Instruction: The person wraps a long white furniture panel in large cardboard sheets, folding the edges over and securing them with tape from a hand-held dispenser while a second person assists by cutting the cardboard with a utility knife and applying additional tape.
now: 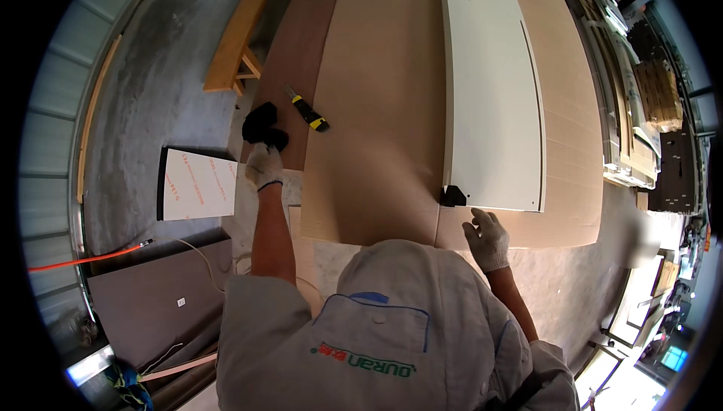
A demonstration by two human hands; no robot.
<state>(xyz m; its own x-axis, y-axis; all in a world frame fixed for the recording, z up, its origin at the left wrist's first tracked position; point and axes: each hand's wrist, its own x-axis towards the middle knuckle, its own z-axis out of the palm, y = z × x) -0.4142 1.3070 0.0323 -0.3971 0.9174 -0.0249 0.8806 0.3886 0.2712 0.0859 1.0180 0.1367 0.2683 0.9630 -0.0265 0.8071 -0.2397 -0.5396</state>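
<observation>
My left hand (pixel 265 167), in a pale work glove, reaches to a small heap of black pieces (pixel 260 122) on a reddish-brown board. Its fingertips meet the lower piece; whether they grip it cannot be made out. Beside the heap lies a yellow-and-black utility knife (pixel 307 113). My right hand (pixel 487 239), gloved too, hovers just off the near end of a long white panel (pixel 493 102), fingers apart and holding nothing. A black corner protector (pixel 453 197) sits on that panel's near left corner. Under the panel is a brown cardboard sheet (pixel 376 102).
At the left, a white-faced board with red print (pixel 197 185) stands near a dark brown panel (pixel 166 279). An orange hose (pixel 90 259) comes in from the left. A wooden trestle (pixel 237 42) is at the far left, and stacked boards (pixel 621 110) line the right.
</observation>
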